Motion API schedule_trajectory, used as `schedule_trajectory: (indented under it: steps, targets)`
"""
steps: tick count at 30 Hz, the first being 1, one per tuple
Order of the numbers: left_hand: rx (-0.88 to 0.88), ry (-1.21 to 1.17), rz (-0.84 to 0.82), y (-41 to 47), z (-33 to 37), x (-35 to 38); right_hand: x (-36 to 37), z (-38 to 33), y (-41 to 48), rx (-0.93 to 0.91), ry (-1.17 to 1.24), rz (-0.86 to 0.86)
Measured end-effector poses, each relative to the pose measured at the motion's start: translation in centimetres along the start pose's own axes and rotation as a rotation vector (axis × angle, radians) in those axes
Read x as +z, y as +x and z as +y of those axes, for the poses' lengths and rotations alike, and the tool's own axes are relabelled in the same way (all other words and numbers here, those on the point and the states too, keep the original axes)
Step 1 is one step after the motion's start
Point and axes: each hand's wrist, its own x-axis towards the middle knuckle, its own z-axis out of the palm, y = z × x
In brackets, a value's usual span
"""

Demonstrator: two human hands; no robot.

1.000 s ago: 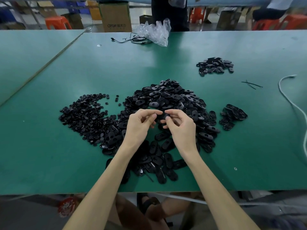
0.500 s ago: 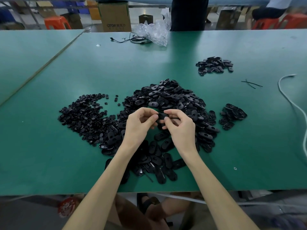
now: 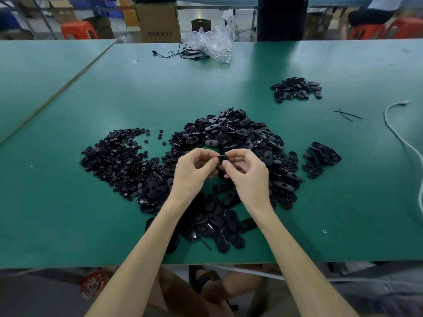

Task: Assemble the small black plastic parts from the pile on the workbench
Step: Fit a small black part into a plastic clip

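A big pile of black oval plastic shells [image 3: 231,136] covers the middle of the green workbench [image 3: 68,220]. To its left lies a flatter heap of tiny black pieces [image 3: 114,156]. Above the pile, my left hand [image 3: 194,172] and my right hand [image 3: 248,172] meet fingertip to fingertip and together pinch one small black part [image 3: 222,159]. Most of that part is hidden by my fingers, so its exact shape cannot be made out.
Two smaller groups of black shells lie at the right [image 3: 321,159] and far right back [image 3: 296,89]. A white cable [image 3: 402,143] curves along the right edge. A crumpled clear bag [image 3: 210,44] and black wires [image 3: 180,53] sit at the back. A person [image 3: 282,17] stands behind the bench.
My hands have stayed at the same spot over the pile, fingers shifting slightly on the small part. The person behind the bench has moved to the right.
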Motion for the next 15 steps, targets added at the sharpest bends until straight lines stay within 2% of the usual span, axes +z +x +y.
schedule_trajectory:
  steps: [15]
  targets:
    - [-0.003,0.025,0.017,-0.34,0.04,-0.07,-0.02,-0.05,-0.35,0.011,0.036,-0.009]
